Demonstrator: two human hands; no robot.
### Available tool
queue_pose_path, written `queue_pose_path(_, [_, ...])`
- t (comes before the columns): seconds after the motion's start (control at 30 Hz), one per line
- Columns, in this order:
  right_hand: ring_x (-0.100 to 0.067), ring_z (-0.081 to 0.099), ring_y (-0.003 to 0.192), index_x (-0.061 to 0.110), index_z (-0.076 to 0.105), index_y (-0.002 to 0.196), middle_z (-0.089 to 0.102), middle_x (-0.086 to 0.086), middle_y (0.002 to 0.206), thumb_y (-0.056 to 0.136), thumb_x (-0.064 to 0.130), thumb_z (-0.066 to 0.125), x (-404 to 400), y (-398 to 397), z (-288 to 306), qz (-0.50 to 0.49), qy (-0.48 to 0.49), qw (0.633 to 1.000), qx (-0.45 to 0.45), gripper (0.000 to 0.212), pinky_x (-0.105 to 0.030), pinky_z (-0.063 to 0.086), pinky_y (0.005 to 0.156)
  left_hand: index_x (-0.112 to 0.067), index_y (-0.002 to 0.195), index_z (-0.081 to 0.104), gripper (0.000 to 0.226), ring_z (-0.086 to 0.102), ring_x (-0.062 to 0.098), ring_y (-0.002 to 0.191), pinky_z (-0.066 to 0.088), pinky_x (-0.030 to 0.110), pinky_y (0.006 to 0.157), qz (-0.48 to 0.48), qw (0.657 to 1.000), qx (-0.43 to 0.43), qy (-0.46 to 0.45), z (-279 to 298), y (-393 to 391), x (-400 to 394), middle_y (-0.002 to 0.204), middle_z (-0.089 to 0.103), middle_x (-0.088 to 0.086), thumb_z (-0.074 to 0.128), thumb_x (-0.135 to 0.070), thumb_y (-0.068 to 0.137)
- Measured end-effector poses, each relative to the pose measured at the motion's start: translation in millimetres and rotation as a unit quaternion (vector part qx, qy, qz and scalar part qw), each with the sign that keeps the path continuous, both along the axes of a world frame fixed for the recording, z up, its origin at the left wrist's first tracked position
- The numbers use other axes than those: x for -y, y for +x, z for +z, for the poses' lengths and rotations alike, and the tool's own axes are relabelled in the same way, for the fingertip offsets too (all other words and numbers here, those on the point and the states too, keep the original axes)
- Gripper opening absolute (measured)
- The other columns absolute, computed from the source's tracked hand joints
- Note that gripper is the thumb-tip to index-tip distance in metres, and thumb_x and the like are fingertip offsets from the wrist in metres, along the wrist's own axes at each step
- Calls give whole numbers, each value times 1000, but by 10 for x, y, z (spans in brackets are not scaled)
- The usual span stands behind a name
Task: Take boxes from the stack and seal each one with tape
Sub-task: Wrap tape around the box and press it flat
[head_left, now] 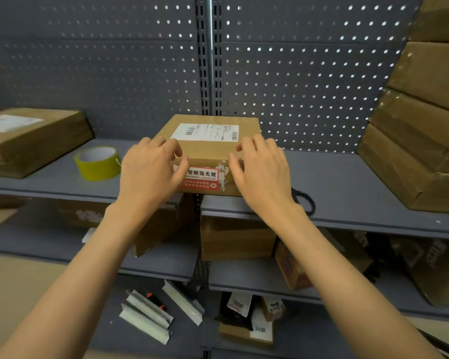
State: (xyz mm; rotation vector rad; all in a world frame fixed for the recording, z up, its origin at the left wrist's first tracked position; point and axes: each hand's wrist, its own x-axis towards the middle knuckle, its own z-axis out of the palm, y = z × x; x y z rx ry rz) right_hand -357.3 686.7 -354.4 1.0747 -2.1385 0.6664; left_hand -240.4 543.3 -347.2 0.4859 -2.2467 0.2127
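Observation:
A flat brown cardboard box [208, 149] with a white shipping label on top and a red-and-white sticker on its front face lies on the grey shelf [347, 187], in the middle. My left hand [151, 169] grips its near left corner, fingers curled over the top edge and thumb against the front. My right hand [262, 172] holds the near right corner the same way. A roll of yellow-green tape [97, 163] stands on the shelf just left of my left hand. The stack of brown boxes [420, 130] rises at the right.
Another labelled brown box [31, 141] lies at the shelf's far left. A grey pegboard wall [140, 73] backs the shelf. A black loop of cord [305, 200] lies near my right wrist. Lower shelves hold more boxes [236, 239] and small packets [151, 312].

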Motion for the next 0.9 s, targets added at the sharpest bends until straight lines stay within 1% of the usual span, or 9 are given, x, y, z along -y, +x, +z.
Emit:
queue_pose_path(0.07, [-28, 56, 88, 5, 61, 102, 62, -11, 98, 93, 25, 56, 170, 116, 32, 22, 14, 1000, 10, 22, -40, 44, 75, -8, 87, 65, 23, 56, 28, 74, 36, 32, 58, 11, 1000, 2, -2, 6, 120, 145, 81, 64, 10, 59, -31, 91])
queue_pose_path(0.13, [-26, 53, 97, 7, 58, 110, 59, -10, 106, 96, 28, 49, 348, 237, 71, 42, 32, 998, 21, 26, -37, 41, 81, -9, 88, 65, 24, 56, 28, 74, 39, 34, 59, 19, 1000, 3, 0, 12, 254, 319, 80, 64, 10, 58, -32, 91])
queue_pose_path(0.2, [-24, 51, 102, 9, 56, 115, 57, -8, 111, 98, 30, 44, 540, 365, 105, 59, 36, 997, 27, 29, -35, 40, 84, -9, 88, 65, 23, 56, 27, 74, 38, 33, 59, 21, 1000, 1, -2, 16, 401, 506, 80, 64, 9, 58, -31, 91])
queue_pose_path(0.27, [-24, 49, 104, 10, 56, 115, 57, -8, 113, 99, 30, 42, 763, 510, 121, 74, 31, 996, 41, 30, -36, 41, 86, -9, 88, 65, 23, 57, 28, 74, 36, 31, 59, 26, 1000, 4, -6, 19, 561, 711, 80, 64, 9, 59, -31, 91])
queue_pose_path(0.37, [-25, 49, 103, 9, 57, 114, 57, -9, 111, 99, 30, 42, 1103, 716, 101, 74, 34, 995, 49, 29, -37, 41, 86, -8, 87, 65, 21, 57, 29, 73, 33, 30, 60, 35, 999, 7, -13, 3, 775, 1038, 79, 65, 10, 61, -28, 90])
queue_pose_path(0.47, [-27, 52, 97, 8, 58, 107, 59, -11, 104, 97, 28, 47, 1395, 891, 46, 57, 20, 997, 37, 25, -38, 42, 82, -10, 86, 65, 20, 57, 29, 72, 30, 28, 60, 34, 999, 12, -14, -26, 927, 1348, 79, 65, 9, 62, -29, 89])
queue_pose_path(0.67, [-30, 53, 87, 6, 59, 100, 58, -12, 94, 94, 26, 52, 1801, 1139, -46, 21, -1, 1000, 21, 22, -40, 42, 74, -9, 85, 65, 20, 58, 28, 71, 33, 28, 58, -6, 1000, 24, -13, -90, 1104, 1844, 78, 65, 8, 64, -29, 88])
queue_pose_path(0.8, [-28, 52, 93, 8, 58, 104, 57, -10, 99, 96, 29, 48, 1895, 1209, -60, -6, 19, 999, 38, 24, -38, 41, 79, -9, 83, 66, 27, 59, 30, 70, 36, 30, 55, -32, 998, 54, 2, -209, 1085, 2059, 76, 65, 8, 56, -35, 85])
queue_pose_path(0.9, [-24, 50, 98, 10, 57, 109, 55, -8, 104, 98, 31, 45, 1895, 1232, -49, -15, 31, 998, 52, 26, -35, 40, 83, -6, 92, 66, 28, 60, 35, 77, 43, 37, 61, -50, 994, 91, 23, -291, 996, 2154, 84, 68, 13, 62, -33, 87])
